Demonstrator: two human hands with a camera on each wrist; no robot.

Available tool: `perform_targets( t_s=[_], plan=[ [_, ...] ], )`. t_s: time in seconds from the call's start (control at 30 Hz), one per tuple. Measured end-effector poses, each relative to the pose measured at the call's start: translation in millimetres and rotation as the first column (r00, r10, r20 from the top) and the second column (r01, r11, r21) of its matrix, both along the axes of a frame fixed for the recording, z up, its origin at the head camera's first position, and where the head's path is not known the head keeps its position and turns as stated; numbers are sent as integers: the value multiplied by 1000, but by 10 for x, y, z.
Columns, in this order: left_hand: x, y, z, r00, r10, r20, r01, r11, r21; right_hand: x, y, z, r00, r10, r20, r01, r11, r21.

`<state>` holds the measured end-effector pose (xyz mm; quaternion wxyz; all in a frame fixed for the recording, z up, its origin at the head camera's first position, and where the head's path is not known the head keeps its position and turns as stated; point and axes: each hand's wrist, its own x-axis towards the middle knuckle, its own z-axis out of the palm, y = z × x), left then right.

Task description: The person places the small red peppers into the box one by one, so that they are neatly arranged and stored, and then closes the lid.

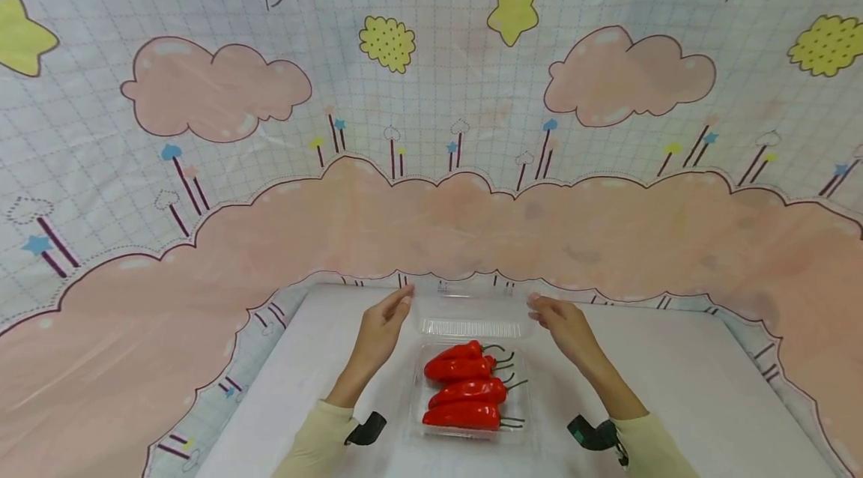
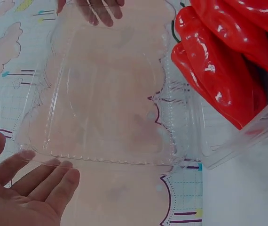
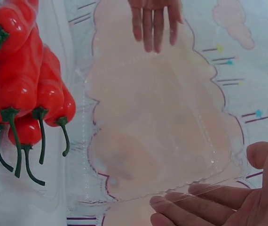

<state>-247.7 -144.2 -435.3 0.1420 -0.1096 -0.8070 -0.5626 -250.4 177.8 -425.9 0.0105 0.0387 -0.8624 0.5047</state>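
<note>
Several red peppers [image 1: 468, 392] with green stems lie in the base of a clear plastic clamshell box [image 1: 472, 433], their stems pointing right. The box's hinged lid [image 2: 110, 99] stands raised at the far side. At the lid's left edge is my left hand [image 1: 377, 332], its fingers [image 2: 54, 181] extended against the clear plastic and the thumb held apart. My right hand [image 1: 568, 324] is at the opposite edge, with nearly straight fingers [image 3: 204, 202] along the plastic and its thumb also apart. Neither hand touches the peppers.
The box stands on a white table [image 1: 647, 373]. Behind the table hangs a patterned cloth [image 1: 431, 223] with clouds and stars, which also shows around the table's sides. A dark wrist device [image 1: 593, 433] sits at the right sleeve, another [image 1: 367, 429] at the left.
</note>
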Motion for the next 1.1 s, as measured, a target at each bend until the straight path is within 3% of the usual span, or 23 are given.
perform_targets(
  t_s=[0.2,0.43,0.7,0.93,1.1],
  plan=[
    [34,-41,-33,999,-17,39,17,1000,-3,79,13,-14,999,4,-36,-1,998,67],
    [102,-53,-14,997,3,77,3,996,-86,171,25,-23,998,35,-49,-29,992,123],
    [208,-60,9,990,20,140,3,987,-163,268,39,-78,997,50,-51,-44,992,116],
    [254,-86,-15,991,-17,131,39,986,-165,326,52,-140,995,67,-69,-61,994,94],
    [275,-92,-97,986,-62,158,83,987,-134,333,94,-241,991,109,-79,-103,991,86]
  ],
)
